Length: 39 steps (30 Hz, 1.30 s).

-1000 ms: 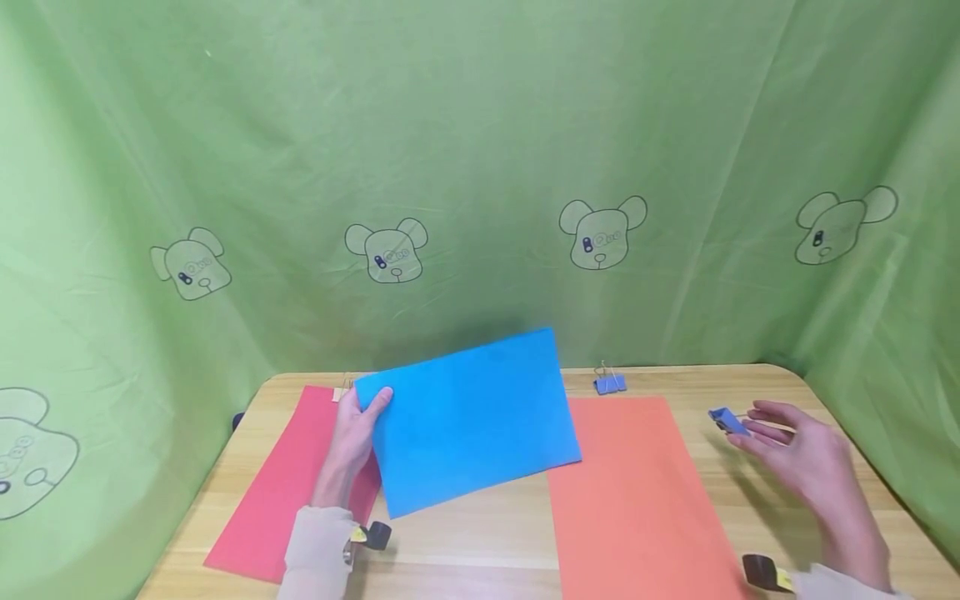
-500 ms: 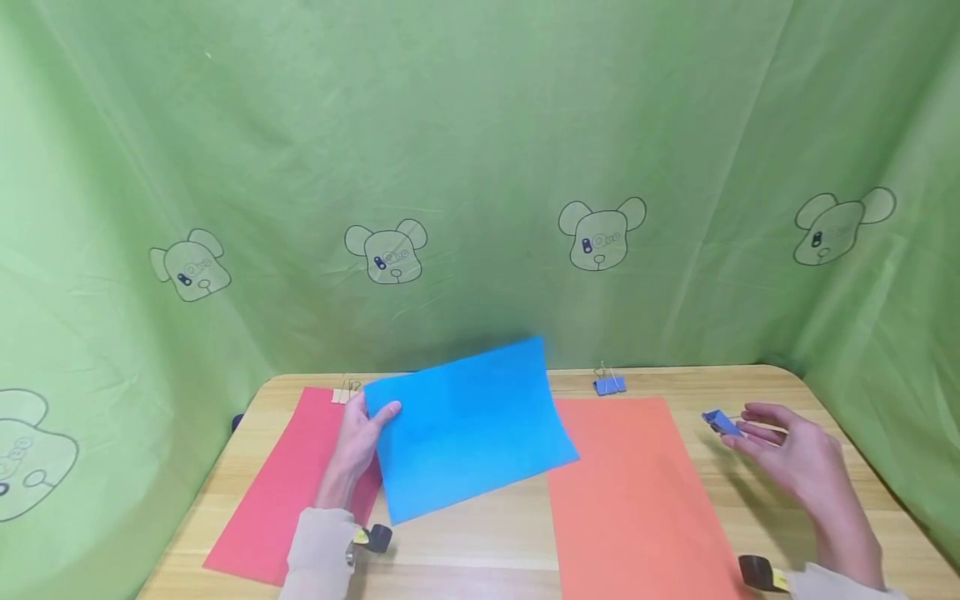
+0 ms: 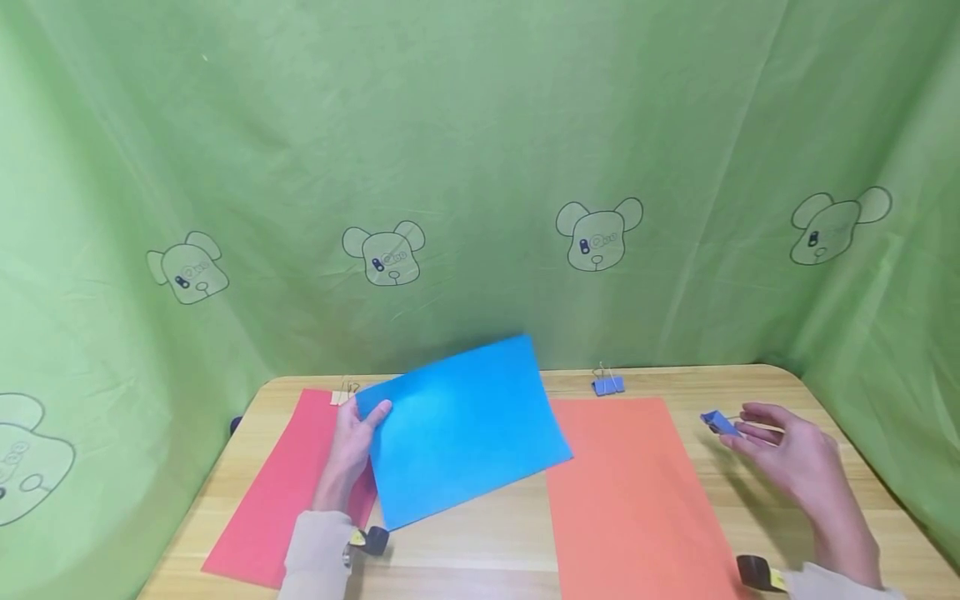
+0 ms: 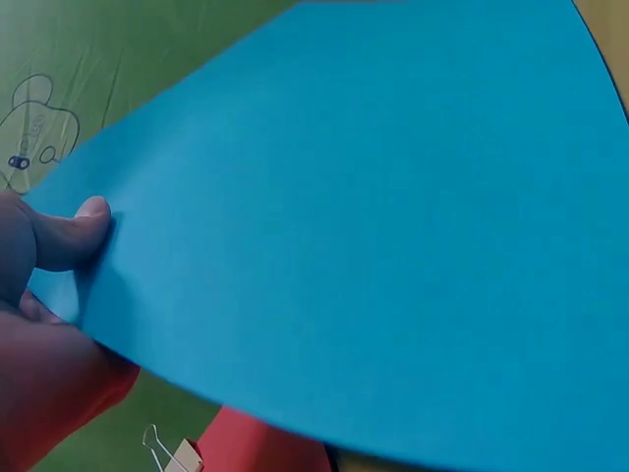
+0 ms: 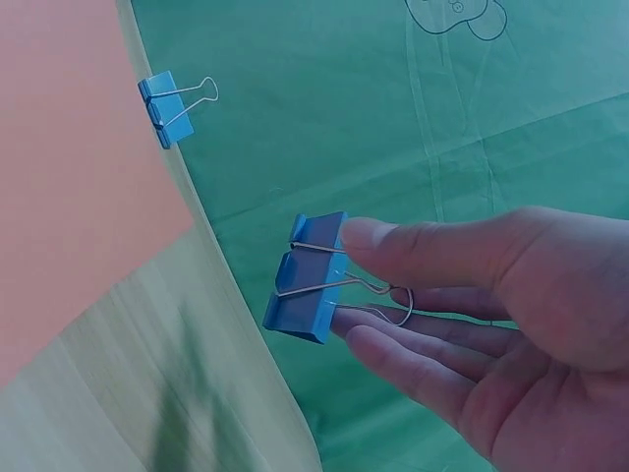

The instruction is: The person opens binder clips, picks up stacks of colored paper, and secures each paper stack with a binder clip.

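Note:
My left hand (image 3: 349, 446) grips a blue sheet of paper (image 3: 465, 433) by its left edge, the thumb lying on the front face. The sheet is tilted up above the table, and its upper right corner reaches higher than the table's back edge. In the left wrist view the blue paper (image 4: 344, 226) bends slightly near the thumb; the fingers behind it are mostly hidden. On the right, my right hand (image 3: 806, 458) pinches a blue binder clip (image 3: 720, 422) between thumb and fingers. The right wrist view shows this clip (image 5: 313, 275) with its wire handles folded out.
A red sheet (image 3: 273, 492) lies at the left, a beige binder clip (image 3: 344, 397) near its top. An orange sheet (image 3: 637, 492) lies right of centre, with another blue binder clip (image 3: 608, 386) behind it. Green curtain (image 3: 480, 167) surrounds the wooden table (image 3: 480, 542).
The blue sheet has shifted a little to the left and its top has dipped slightly. My right hand has drifted slightly left with the binder clip. Both grips are kept.

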{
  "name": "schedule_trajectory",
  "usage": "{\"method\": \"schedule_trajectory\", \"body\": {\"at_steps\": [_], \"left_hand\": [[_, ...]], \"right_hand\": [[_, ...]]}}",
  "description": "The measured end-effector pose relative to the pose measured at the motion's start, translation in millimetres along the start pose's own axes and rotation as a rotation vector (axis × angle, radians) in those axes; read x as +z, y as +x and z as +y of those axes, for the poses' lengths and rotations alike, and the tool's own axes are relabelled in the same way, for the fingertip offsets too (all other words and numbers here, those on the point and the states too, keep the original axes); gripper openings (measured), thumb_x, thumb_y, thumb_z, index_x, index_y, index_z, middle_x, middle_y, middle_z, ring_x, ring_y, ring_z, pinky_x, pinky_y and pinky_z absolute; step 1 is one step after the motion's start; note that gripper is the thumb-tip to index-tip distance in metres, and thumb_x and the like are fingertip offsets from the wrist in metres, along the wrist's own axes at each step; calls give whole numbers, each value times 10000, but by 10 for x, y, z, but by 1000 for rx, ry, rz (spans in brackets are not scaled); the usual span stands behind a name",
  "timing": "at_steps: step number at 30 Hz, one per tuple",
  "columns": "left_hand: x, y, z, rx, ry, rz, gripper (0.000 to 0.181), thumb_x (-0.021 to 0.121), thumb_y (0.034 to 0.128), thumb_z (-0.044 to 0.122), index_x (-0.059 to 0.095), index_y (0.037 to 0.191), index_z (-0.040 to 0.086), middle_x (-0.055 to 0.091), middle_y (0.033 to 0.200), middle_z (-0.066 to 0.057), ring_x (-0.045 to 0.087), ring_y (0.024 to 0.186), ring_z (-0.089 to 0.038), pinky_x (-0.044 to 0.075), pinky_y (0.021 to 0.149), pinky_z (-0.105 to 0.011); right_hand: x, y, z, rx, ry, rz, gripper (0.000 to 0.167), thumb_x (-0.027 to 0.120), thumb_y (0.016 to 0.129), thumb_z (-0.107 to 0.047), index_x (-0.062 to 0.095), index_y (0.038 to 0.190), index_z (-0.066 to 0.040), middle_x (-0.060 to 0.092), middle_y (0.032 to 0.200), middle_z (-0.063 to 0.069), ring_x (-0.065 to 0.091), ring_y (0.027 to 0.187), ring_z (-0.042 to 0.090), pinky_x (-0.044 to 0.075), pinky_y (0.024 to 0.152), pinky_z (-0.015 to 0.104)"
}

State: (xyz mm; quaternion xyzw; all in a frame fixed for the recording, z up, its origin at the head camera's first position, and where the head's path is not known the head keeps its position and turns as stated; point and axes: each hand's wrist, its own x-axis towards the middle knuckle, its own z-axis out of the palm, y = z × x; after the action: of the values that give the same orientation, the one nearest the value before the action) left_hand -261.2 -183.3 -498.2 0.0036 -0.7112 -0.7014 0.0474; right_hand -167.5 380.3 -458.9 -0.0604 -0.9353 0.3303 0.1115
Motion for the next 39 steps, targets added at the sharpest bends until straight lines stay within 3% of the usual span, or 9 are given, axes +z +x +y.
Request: {"method": "schedule_trajectory", "body": {"at_steps": [3,7,10,14,16,19,23,30,39], "left_hand": [[-16,15,0,-43,-93,-8,283,595,1041,77,569,1294,-47,712,979,-39,708,856,-155,581,809,-286],[-25,30,12,-64,-197,-40,298,585,1041,55,545,1314,-57,724,1017,-31,728,916,-167,590,847,-318],[-22,30,31,-72,-234,-52,299,581,1040,44,536,1315,-64,727,1032,-25,727,943,-167,586,867,-325],[-18,23,47,-78,-258,-67,279,582,1039,42,543,1299,-50,733,1023,-23,730,942,-174,587,868,-328],[-18,24,43,-73,-261,-77,266,583,1038,40,549,1291,-37,731,1027,-24,728,949,-172,584,876,-325],[-13,21,45,-58,-258,-88,257,589,1038,50,556,1282,-21,727,1038,-23,725,960,-168,579,889,-318],[-16,13,58,-51,-248,-95,274,591,1039,62,545,1296,-23,718,1063,-18,718,988,-163,569,913,-315],[-22,-26,102,-92,-233,-98,296,595,1040,80,531,1315,-7,712,1081,-23,713,1003,-173,561,929,-316],[-2,-34,113,-99,-225,-120,263,609,1029,69,548,1275,-2,721,1031,-19,723,972,-175,568,907,-314]], "right_hand": [[5,3,-14,12,-3,-3,706,803,895,-418,567,1383,34,716,1168,216,732,920,117,441,847,569],[17,13,-39,25,7,-12,707,794,896,-445,577,1393,9,724,1160,190,658,1114,465,452,829,458],[26,24,-65,43,66,-43,736,788,895,-463,560,1417,3,716,1190,172,724,1005,144,451,897,514],[52,26,-91,46,151,-78,746,781,898,-470,549,1426,3,707,1223,165,489,866,-244,363,976,696],[73,26,-90,34,157,-77,721,778,902,-464,564,1412,0,708,1219,171,490,859,-248,364,980,693],[101,31,-78,11,151,-65,671,769,915,-448,588,1384,-4,726,1188,156,552,862,-210,488,971,408],[138,45,-68,-12,215,-59,612,763,935,-383,588,1365,16,760,1115,66,645,866,-123,466,745,64],[225,67,-86,-39,351,-57,524,748,962,-273,587,1323,72,748,1042,-130,675,897,-76,518,774,98],[315,71,-148,-44,347,19,475,758,955,-281,635,1269,55,734,993,-178,668,864,-94,485,774,59]]}}
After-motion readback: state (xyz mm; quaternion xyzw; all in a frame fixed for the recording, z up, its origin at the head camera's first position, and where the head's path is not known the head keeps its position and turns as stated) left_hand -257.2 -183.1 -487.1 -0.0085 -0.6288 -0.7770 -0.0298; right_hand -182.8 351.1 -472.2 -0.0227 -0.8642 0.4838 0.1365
